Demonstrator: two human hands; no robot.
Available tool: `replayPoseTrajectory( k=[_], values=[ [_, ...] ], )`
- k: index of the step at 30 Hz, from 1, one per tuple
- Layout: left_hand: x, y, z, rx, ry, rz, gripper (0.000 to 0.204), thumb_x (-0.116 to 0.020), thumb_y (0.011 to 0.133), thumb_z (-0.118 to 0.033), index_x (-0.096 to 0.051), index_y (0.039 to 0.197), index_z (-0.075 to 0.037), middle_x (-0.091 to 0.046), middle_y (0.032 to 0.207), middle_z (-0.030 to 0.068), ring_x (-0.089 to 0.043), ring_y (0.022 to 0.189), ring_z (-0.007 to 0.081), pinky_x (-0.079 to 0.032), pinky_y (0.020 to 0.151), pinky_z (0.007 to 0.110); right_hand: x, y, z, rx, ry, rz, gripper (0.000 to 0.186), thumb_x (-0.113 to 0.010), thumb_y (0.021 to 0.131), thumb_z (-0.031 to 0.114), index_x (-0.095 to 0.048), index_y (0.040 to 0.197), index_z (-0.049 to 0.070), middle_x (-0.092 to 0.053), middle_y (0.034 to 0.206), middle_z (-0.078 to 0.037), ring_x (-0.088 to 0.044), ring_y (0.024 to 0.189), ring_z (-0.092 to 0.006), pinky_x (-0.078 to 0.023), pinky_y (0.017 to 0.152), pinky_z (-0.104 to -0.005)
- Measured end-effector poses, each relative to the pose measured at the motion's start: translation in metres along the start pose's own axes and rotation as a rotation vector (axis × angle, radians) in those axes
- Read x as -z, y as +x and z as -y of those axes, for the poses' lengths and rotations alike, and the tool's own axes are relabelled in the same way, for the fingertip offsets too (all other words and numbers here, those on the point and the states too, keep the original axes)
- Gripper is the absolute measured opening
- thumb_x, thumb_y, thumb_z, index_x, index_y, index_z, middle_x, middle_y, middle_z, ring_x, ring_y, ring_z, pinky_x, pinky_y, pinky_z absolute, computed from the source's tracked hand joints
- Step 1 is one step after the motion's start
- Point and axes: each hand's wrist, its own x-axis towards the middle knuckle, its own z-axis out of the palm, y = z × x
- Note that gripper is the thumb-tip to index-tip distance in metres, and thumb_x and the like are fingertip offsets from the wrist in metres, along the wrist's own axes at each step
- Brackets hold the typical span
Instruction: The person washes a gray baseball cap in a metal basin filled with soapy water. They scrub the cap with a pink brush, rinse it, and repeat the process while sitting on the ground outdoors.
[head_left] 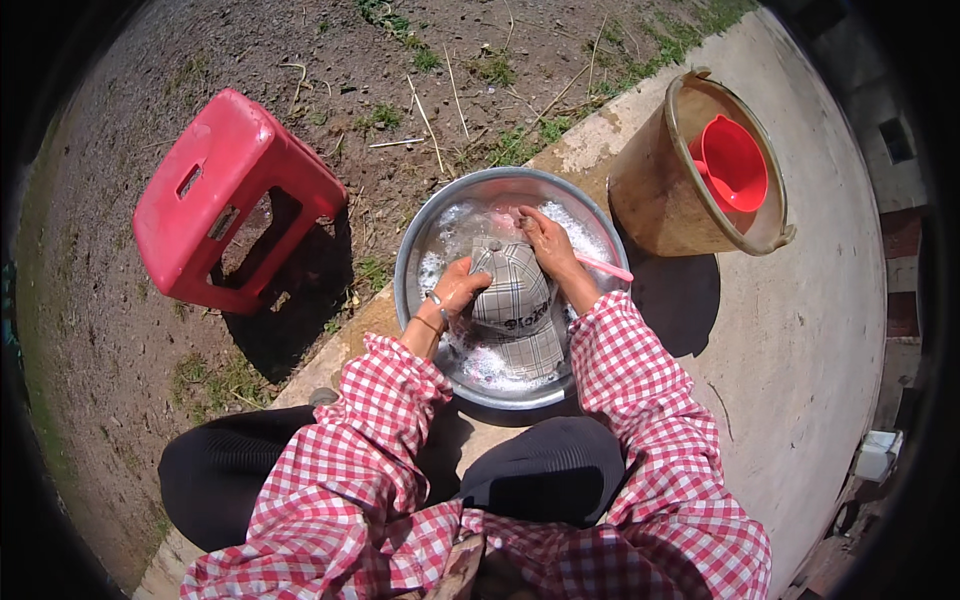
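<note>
A grey plaid cap [515,305] with dark lettering sits in a round metal basin [408,250] of soapy water, its brim toward me. My left hand [455,292] grips the cap's left side, thumb on top and the other fingers hidden beneath. At the cap's far right edge, my right hand [550,248] is closed, fingertips bent together. From under it a pink handle [608,268], seemingly a brush's, sticks out over the basin's right rim. A pinkish patch shows in the water beyond the fingertips; the brush's bristles are not visible.
A large brown bucket [650,185] stands right of the basin, with a red scoop [735,165] inside. A red plastic stool [215,190] is tipped on the dirt at the left. Concrete paving [790,340] runs along the right; my knees flank the near side.
</note>
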Motion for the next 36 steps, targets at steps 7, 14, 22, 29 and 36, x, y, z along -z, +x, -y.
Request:
replayPoseTrajectory(
  k=[7, 14, 22, 29, 36],
  values=[
    [0.048, -0.016, 0.009, 0.132, 0.253, -0.305, 0.019, -0.055, 0.069, -0.010, -0.058, 0.085, 0.000, -0.059, 0.081, 0.0036, -0.053, 0.070, 0.0131, -0.043, 0.064, 0.027, 0.000, -0.002, -0.019, 0.144, -0.522, -0.026, 0.037, -0.056, 0.078, 0.011, -0.045, 0.113, 0.005, -0.058, 0.084, -0.019, -0.055, 0.078, -0.0363, -0.043, 0.071, -0.0425],
    [0.013, -0.036, -0.016, 0.094, -0.137, -0.154, 0.046, -0.066, 0.075, -0.020, -0.045, 0.107, 0.004, -0.057, 0.095, 0.0101, -0.058, 0.083, 0.0194, -0.048, 0.076, 0.032, 0.032, -0.012, -0.009, -0.024, -0.548, 0.223, 0.053, -0.047, 0.076, 0.008, -0.031, 0.126, 0.004, -0.056, 0.080, -0.026, -0.055, 0.074, -0.0396, -0.043, 0.067, -0.0428],
    [-0.049, -0.032, 0.012, -0.109, -0.070, -0.610, 0.020, -0.055, 0.082, -0.012, -0.055, 0.095, 0.002, -0.057, 0.081, 0.0045, -0.053, 0.069, 0.0116, -0.043, 0.059, 0.026, 0.020, -0.084, 0.135, 0.020, -0.273, 0.381, 0.053, -0.050, 0.083, 0.015, -0.031, 0.132, 0.010, -0.054, 0.075, -0.027, -0.055, 0.070, -0.0406, -0.042, 0.065, -0.0417],
    [-0.054, -0.036, 0.023, -0.124, -0.302, -0.607, 0.017, -0.050, 0.080, -0.001, -0.056, 0.095, 0.001, -0.060, 0.085, 0.0085, -0.060, 0.071, 0.0172, -0.049, 0.066, 0.030, 0.006, -0.092, 0.158, -0.020, -0.315, 0.335, 0.050, -0.045, 0.085, 0.020, -0.031, 0.131, 0.008, -0.057, 0.082, -0.029, -0.056, 0.079, -0.0431, -0.044, 0.069, -0.0449],
    [-0.065, -0.064, 0.017, -0.141, -0.556, -0.531, 0.030, -0.059, 0.077, 0.001, -0.049, 0.105, -0.001, -0.056, 0.093, 0.0071, -0.056, 0.082, 0.0167, -0.048, 0.075, 0.033, 0.011, -0.049, 0.069, 0.028, -0.504, 0.280, 0.048, -0.042, 0.086, 0.026, -0.032, 0.129, 0.008, -0.059, 0.084, -0.025, -0.057, 0.082, -0.0402, -0.043, 0.071, -0.0445]
  ],
)
